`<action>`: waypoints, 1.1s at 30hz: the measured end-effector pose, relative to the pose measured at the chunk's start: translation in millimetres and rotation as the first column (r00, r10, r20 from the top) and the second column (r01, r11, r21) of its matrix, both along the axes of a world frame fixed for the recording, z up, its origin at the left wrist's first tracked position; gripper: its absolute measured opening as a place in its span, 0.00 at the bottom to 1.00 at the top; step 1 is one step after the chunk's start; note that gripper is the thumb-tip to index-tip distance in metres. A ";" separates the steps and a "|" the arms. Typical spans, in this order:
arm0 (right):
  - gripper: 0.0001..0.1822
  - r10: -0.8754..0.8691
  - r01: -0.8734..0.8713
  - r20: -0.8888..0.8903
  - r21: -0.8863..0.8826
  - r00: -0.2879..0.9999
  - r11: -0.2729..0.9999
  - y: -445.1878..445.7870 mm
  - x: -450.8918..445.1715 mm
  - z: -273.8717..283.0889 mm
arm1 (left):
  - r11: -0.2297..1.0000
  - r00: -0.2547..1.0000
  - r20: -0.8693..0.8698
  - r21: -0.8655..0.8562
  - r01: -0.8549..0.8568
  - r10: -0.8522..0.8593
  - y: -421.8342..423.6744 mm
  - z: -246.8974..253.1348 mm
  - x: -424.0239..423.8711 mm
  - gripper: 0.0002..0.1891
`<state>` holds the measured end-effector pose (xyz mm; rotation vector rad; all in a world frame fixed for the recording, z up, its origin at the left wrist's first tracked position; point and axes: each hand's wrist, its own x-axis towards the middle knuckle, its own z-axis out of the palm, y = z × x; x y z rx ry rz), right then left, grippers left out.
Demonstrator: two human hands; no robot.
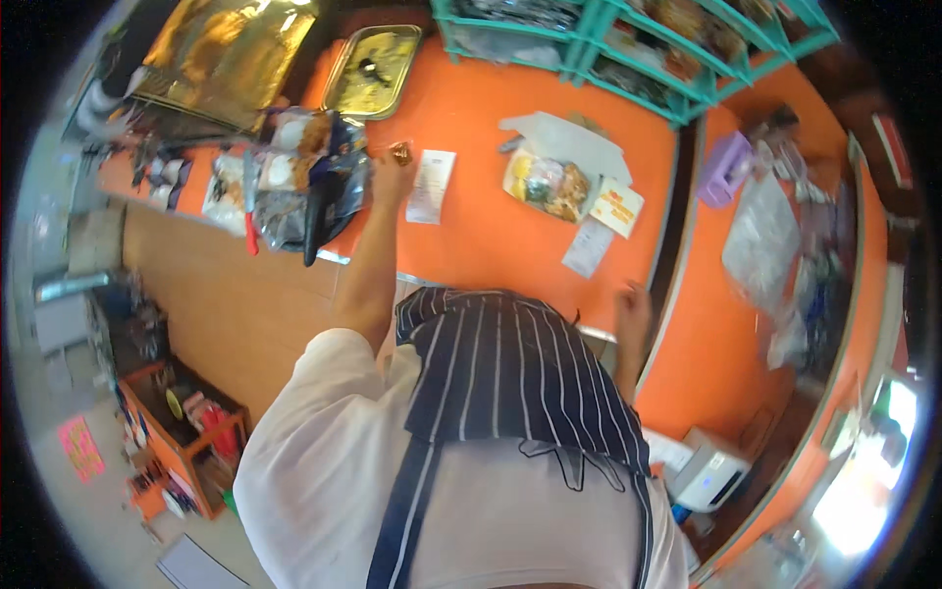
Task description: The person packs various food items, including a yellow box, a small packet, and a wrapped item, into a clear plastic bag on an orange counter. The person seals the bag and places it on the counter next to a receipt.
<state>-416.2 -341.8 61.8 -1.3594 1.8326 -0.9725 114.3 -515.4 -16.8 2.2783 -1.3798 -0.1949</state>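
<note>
My left hand [392, 177] is over the orange counter [471, 243], its fingers on a small shiny brown packet [401, 153]. Just right of it lies a long printed paper slip [430, 188]. My right hand [634, 300], blurred, is near the counter's right front edge; its fingers look curled, and whether it holds anything cannot be told. Between the hands stands an opened white takeaway box [515, 173] with rice and browned food [570, 191]. A printed card [617, 207] leans at its right corner, above a second paper slip [587, 247].
At left are bagged meals [291, 151], a red-handled knife [251, 206], a black-handled utensil [315, 221] and a metal tray of yellow food [373, 70]. Teal shelves [574, 44] stand at the back. A purple basket [725, 169] and plastic bags [762, 235] lie on the right counter.
</note>
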 end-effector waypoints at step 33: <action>0.10 0.296 -0.359 0.708 -0.064 0.641 0.931 -83.7 144.8 158.8 | 0.761 0.051 -0.940 -0.241 0.602 -0.337 74.9 240.8 -169.9 0.09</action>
